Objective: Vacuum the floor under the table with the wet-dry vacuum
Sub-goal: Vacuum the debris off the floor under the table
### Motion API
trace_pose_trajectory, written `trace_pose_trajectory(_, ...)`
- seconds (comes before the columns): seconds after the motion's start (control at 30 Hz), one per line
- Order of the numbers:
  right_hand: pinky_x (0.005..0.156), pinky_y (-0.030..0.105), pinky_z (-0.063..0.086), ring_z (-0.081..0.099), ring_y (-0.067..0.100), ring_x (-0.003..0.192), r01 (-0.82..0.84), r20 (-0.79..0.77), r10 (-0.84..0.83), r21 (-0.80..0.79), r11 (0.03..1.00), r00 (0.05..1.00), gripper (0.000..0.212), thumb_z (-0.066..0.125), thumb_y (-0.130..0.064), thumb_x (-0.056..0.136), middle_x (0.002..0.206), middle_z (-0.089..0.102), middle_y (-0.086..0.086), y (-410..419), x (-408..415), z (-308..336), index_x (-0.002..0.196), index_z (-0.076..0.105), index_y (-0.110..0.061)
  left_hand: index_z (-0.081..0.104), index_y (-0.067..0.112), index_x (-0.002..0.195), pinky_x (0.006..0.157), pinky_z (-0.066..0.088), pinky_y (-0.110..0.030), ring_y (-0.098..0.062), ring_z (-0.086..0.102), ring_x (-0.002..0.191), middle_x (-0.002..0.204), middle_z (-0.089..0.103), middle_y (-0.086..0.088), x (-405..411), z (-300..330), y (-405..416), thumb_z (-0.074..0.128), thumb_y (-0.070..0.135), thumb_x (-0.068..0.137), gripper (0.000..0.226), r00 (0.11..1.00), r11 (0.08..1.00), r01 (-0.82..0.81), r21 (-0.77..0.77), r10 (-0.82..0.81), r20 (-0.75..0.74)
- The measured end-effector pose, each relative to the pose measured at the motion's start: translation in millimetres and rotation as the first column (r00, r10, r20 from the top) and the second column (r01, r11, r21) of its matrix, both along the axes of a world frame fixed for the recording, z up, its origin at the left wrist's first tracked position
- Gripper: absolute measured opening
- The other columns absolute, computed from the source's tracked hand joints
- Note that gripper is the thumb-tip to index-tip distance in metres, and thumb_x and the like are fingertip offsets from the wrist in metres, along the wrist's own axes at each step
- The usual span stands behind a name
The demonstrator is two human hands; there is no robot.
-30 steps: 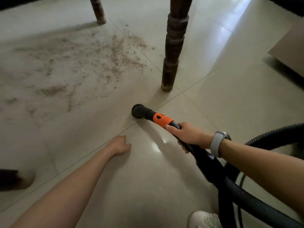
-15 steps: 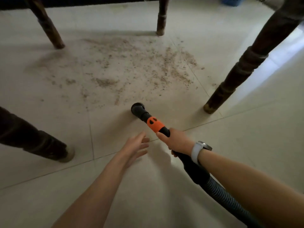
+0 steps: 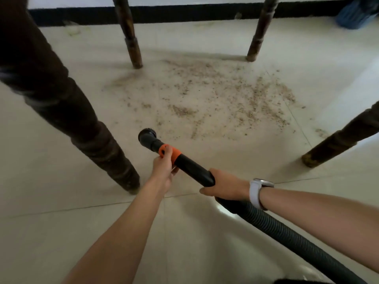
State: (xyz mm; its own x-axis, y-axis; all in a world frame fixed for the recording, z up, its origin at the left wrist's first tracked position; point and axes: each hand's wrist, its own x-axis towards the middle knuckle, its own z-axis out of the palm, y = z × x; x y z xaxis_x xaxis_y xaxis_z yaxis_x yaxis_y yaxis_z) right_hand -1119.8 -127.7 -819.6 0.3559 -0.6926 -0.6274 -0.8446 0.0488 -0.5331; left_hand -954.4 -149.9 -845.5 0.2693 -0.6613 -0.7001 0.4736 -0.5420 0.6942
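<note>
Between the four dark wooden table legs, with the near-left leg (image 3: 86,128) as reference, a spread of brown crumbs and grit (image 3: 225,99) lies on the pale tiled floor (image 3: 61,222), starting to the right of that leg and reaching toward the far-right leg (image 3: 258,31) and near-right leg (image 3: 338,140). The vacuum wand (image 3: 184,162) sits just right of the reference leg, its round black nozzle (image 3: 147,136) at the near edge of the debris, not yet over it. The left hand (image 3: 164,169) pinches the orange collar (image 3: 168,153), fingers curled on it; the right hand (image 3: 227,186), watch on the wrist, is wrapped around the wand where the ribbed hose (image 3: 287,232) joins. Assessment: pickup has not begun in earnest. Recommended practice is to keep the nozzle flat and close to the tile, work in slow overlapping passes away from the reference leg, and manage hose slack so it does not drag through and scatter the grit.
</note>
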Motion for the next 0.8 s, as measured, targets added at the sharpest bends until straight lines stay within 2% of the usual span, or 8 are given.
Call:
trace_pose_trajectory(0.07,0.067,0.029,0.048,0.057,0.015,0.07,-0.021,-0.022,0.019,-0.071,0.997,1.0,0.025,0.061,-0.036,0.088,0.079,0.054,-0.004,0,5,-6,0.097,0.043,-0.02,0.046,0.004,0.113,0.081,0.047,-0.036,-0.024,0.056,0.093,0.088,0.055,-0.008,4,-2,0,0.048,0.034,0.097,0.034,1.0,1.0,-0.024,0.005,0.024,0.012)
trace_pose_trajectory(0.17,0.056,0.026,0.04,0.052,0.012,0.063,-0.03,-0.038,0.025,-0.151,0.988,0.999,0.027,0.054,-0.041,0.092,0.076,0.05,-0.006,10,13,-18,0.098,0.038,-0.02,0.045,0.006,0.106,0.08,0.05,-0.037,-0.026,0.057,0.093,0.087,0.055,-0.009,3,-5,1,0.046,0.037,0.097,0.032,0.998,0.995,-0.059,0.077,0.056,0.033)
trace_pose_trajectory(0.23,0.057,0.028,0.04,0.055,0.018,0.068,-0.092,-0.041,0.086,-0.183,0.979,0.995,0.029,0.051,-0.043,0.093,0.08,0.053,-0.002,7,20,-23,0.1,0.039,-0.018,0.045,0.006,0.11,0.079,0.05,-0.038,-0.026,0.055,0.093,0.09,0.054,-0.009,7,-6,-4,0.045,0.038,0.097,0.034,0.996,0.989,-0.079,0.123,0.073,0.052)
trace_pose_trajectory(0.37,0.07,0.034,0.046,0.061,0.03,0.091,-0.202,-0.01,0.203,-0.153,0.967,0.979,0.038,0.052,-0.041,0.093,0.102,0.061,0.012,-23,40,-23,0.11,0.045,-0.007,0.038,0.008,0.134,0.078,0.053,-0.035,-0.027,0.057,0.102,0.119,0.054,-0.012,22,-2,-15,0.056,0.036,0.092,0.053,0.976,0.98,0.018,0.198,-0.061,0.21)
trace_pose_trajectory(0.5,0.074,0.034,0.048,0.059,0.024,0.086,-0.222,0.098,0.23,-0.092,0.971,0.968,0.032,0.055,-0.036,0.092,0.099,0.058,0.008,-26,46,-20,0.108,0.046,-0.01,0.036,0.006,0.136,0.078,0.052,-0.034,-0.027,0.056,0.106,0.123,0.051,-0.012,32,0,-12,0.054,0.033,0.094,0.053,0.948,0.979,0.015,0.204,-0.079,0.308)
trace_pose_trajectory(0.63,0.076,0.033,0.051,0.061,0.021,0.085,-0.193,0.2,0.187,0.011,0.981,0.962,0.042,0.064,-0.04,0.085,0.095,0.059,0.002,-12,26,-29,0.111,0.043,-0.015,0.036,0.007,0.132,0.075,0.048,-0.037,-0.026,0.053,0.102,0.121,0.051,-0.011,36,-4,-11,0.051,0.031,0.096,0.046,0.953,0.986,-0.064,0.155,0.014,0.303)
trace_pose_trajectory(0.73,0.079,0.036,0.054,0.065,0.021,0.087,-0.138,0.275,0.13,0.008,0.99,0.953,0.052,0.071,-0.04,0.079,0.102,0.063,0.003,-2,12,-36,0.115,0.041,-0.017,0.036,0.009,0.132,0.084,0.051,-0.043,-0.03,0.054,0.109,0.125,0.05,-0.014,39,-4,-14,0.053,0.033,0.094,0.048,0.95,0.97,-0.182,0.161,0.13,0.285)
trace_pose_trajectory(0.8,0.073,0.032,0.051,0.062,0.021,0.086,-0.106,0.284,0.111,-0.034,0.994,0.952,0.049,0.07,-0.035,0.08,0.103,0.061,0.004,2,8,-36,0.115,0.042,-0.015,0.034,0.011,0.134,0.091,0.051,-0.048,-0.032,0.057,0.109,0.124,0.051,-0.015,35,-6,-14,0.054,0.035,0.093,0.051,0.956,0.955,-0.237,0.178,0.196,0.219)
